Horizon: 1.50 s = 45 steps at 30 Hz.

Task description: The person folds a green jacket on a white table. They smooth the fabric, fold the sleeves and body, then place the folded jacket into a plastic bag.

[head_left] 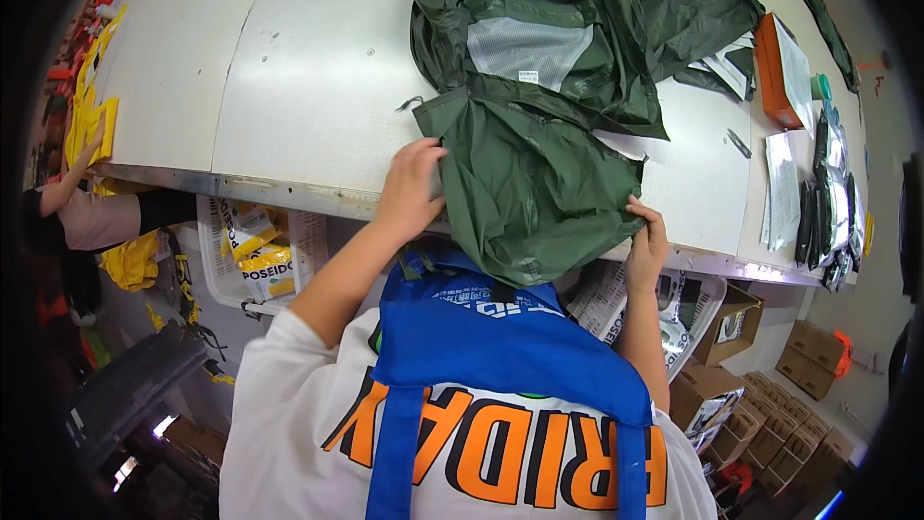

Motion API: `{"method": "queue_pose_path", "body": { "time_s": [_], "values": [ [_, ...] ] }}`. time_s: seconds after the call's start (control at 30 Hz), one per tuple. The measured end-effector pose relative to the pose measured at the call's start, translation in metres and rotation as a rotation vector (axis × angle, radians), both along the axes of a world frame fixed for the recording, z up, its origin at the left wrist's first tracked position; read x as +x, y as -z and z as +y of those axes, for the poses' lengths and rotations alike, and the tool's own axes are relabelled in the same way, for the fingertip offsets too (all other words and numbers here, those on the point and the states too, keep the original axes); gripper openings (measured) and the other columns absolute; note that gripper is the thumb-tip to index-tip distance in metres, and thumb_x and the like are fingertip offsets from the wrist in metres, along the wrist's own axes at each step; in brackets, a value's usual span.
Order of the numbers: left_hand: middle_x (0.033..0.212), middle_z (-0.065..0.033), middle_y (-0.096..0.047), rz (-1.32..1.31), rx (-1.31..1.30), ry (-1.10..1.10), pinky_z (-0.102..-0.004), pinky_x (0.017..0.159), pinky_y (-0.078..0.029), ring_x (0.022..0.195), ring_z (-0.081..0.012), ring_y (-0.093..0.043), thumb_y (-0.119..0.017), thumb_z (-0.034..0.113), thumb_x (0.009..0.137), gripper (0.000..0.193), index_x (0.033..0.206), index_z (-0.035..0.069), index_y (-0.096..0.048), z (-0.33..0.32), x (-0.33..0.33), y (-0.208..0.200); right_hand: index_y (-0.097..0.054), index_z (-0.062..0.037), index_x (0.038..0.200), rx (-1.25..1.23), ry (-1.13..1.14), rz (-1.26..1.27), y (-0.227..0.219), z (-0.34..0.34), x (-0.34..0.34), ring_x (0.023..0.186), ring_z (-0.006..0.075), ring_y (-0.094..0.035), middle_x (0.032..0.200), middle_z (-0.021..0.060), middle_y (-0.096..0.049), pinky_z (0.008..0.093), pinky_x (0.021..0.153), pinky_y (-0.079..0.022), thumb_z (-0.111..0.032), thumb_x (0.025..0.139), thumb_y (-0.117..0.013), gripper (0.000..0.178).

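Observation:
A dark green rain jacket (539, 183) of thin, shiny fabric lies across the table's front edge, its lower panel hanging toward me. My left hand (412, 191) grips that panel's left edge, with the fingertips partly hidden by fabric. On the opposite edge, my right hand (648, 243) pinches the cloth between thumb and fingers. Between them the panel is spread out and creased. Farther up the table the jacket's bulk is bunched, showing a grey-white mesh lining (529, 50) with a small white label. A short dark cord (409, 103) sticks out near the left corner.
The pale table (318, 67) has a metal front edge. Right of the jacket are an orange box (778, 72) and stacked plastic-wrapped packets (833, 193). Below stand a white basket of yellow packages (260, 250) and cardboard boxes (808, 356). At far left, another person handles yellow cloth (94, 130).

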<state>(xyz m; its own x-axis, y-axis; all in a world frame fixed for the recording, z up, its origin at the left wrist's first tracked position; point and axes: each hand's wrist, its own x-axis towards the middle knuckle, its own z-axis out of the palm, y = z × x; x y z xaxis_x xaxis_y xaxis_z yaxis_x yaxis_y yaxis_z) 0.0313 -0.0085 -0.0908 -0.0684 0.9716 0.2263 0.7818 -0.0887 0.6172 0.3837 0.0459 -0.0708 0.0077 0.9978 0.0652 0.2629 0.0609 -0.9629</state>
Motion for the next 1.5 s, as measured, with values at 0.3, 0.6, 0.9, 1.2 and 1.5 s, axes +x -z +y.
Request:
{"method": "queue_pose_path", "body": {
  "time_s": [0.3, 0.6, 0.9, 1.2, 1.5],
  "values": [
    [0.101, -0.0072, -0.060, 0.140, -0.241, 0.166, -0.0382, 0.081, -0.044, 0.103, -0.0272, -0.055, -0.061, 0.006, 0.079, 0.016, 0.095, 0.006, -0.061, 0.030, -0.035, 0.004, -0.058, -0.0001, 0.100, 0.074, 0.036, -0.790, 0.016, 0.079, 0.075, 0.080, 0.0260, -0.054, 0.088, 0.0133, -0.057, 0.0347, 0.074, -0.045, -0.010, 0.080, -0.066, 0.023],
    [0.107, -0.0096, -0.055, -0.366, -0.310, 0.189, -0.0306, 0.082, -0.044, 0.092, -0.0236, -0.054, -0.057, 0.009, 0.086, 0.010, 0.089, 0.000, -0.059, 0.026, -0.041, -0.012, -0.060, -0.0064, 0.108, 0.175, -0.526, -0.706, -0.051, 0.025, -0.052, 0.108, 0.0297, -0.052, 0.103, 0.0102, -0.060, 0.0473, 0.100, -0.031, -0.016, 0.066, -0.077, 0.047],
    [0.118, -0.0148, -0.049, -0.267, -0.230, 0.061, -0.0338, 0.090, -0.041, 0.105, -0.0247, -0.050, -0.056, 0.009, 0.081, 0.012, 0.091, 0.003, -0.058, 0.011, -0.065, 0.009, -0.062, -0.0059, 0.095, -0.301, -0.918, -0.574, -0.029, -0.028, -0.030, 0.098, 0.0295, -0.056, 0.093, 0.0090, -0.059, 0.0412, 0.089, -0.042, -0.011, 0.076, -0.066, 0.020],
    [0.108, -0.0100, -0.059, -1.829, -0.721, -0.496, -0.0356, 0.087, -0.049, 0.096, -0.0216, -0.059, -0.061, 0.008, 0.087, 0.025, 0.109, 0.007, -0.050, -0.005, -0.018, -0.005, -0.032, -0.0163, 0.144, 0.010, -0.543, -1.059, 0.013, -0.058, -0.072, 0.139, 0.0451, -0.011, 0.153, 0.0176, -0.016, 0.0659, 0.105, -0.011, -0.055, 0.045, -0.083, 0.119],
    [0.109, -0.0149, -0.062, -0.137, -0.245, 0.583, -0.0424, 0.086, -0.047, 0.103, -0.0335, -0.058, -0.066, 0.012, 0.080, 0.067, 0.139, 0.009, -0.034, 0.040, 0.108, -0.038, -0.046, -0.0130, 0.135, -0.050, -0.500, -1.076, 0.024, -0.067, -0.085, 0.139, 0.0437, -0.012, 0.151, 0.0166, -0.021, 0.0659, 0.105, -0.010, -0.055, 0.057, -0.077, 0.093]
  ]
}}
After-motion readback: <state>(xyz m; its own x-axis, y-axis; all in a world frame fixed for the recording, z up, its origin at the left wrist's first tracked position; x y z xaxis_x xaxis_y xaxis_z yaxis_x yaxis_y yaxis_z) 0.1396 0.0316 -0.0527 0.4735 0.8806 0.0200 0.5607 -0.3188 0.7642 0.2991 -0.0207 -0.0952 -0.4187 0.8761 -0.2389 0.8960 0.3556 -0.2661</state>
